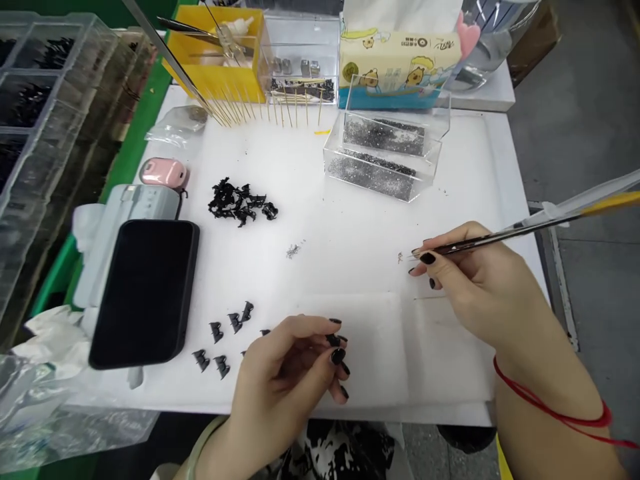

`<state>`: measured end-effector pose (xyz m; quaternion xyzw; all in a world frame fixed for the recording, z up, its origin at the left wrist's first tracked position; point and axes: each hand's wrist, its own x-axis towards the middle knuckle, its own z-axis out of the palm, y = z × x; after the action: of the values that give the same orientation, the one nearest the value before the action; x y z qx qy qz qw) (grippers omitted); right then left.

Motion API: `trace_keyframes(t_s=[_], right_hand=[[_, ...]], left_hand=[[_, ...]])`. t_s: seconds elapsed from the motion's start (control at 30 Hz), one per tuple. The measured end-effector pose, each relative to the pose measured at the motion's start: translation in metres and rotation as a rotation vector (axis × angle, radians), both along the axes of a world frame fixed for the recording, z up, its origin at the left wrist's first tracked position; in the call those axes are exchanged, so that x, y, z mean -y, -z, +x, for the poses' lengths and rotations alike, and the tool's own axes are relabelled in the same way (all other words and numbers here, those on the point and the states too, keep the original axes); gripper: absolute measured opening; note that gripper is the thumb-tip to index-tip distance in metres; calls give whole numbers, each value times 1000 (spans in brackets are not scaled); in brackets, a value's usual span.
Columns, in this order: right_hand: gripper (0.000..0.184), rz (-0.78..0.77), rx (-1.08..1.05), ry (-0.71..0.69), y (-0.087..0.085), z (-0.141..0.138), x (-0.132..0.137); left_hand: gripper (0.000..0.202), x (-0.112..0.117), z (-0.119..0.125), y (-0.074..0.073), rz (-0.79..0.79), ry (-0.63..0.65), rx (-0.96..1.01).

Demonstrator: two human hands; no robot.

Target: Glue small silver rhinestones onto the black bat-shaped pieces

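Observation:
My left hand (287, 377) is near the table's front edge, thumb and fingers pinching a small black piece (333, 340) that they partly cover. To its left lie several small black bat-shaped pieces (216, 332), some partly hidden by the hand. My right hand (470, 280) grips a slim dark-handled tool (480, 241) like a pen; its fine tip points left, beside a few tiny brownish bits (400, 257) on the white surface. A paler translucent stick (575, 203) runs alongside the tool. Tiny silvery bits (293, 251) and a heap of black pieces (240, 201) lie farther left.
Two clear trays of dark and glittery grains (373, 175) stand at the back, by a tissue pack (395, 70). Behind are upright thin sticks (283, 110) and a yellow box (225, 63). A black phone (145, 293) and a pink case (164, 173) lie left.

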<state>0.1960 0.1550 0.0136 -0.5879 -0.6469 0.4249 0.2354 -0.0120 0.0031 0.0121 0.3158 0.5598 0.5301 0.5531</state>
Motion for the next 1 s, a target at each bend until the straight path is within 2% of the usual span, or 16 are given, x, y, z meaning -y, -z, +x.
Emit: trace_keyframes(t_s=[0.2,0.33,0.5,0.7,0.83,1.0], right_hand=[[14,-38,59,-58,-4,-2,-2],[16,-50,84,-88,-6,-2,-2],[15,-40,97,-102,-6,-4,-2],[17,-23,81,-129,-3,-4,-3],[16,-4,60,-182,-3,0,-6],[16,23,66,-248,-1,6,-8]], left_hand=[[11,1,7,-3,-69,-131,56],[8,1,6,-4,-61,-35,42],[6,0,10,-11,-181,-126,22],[12,-1,14,-12,-181,-149,60],[17,3,10,-3,-121,-119,53],[22,7,0,10,24,41,50]])
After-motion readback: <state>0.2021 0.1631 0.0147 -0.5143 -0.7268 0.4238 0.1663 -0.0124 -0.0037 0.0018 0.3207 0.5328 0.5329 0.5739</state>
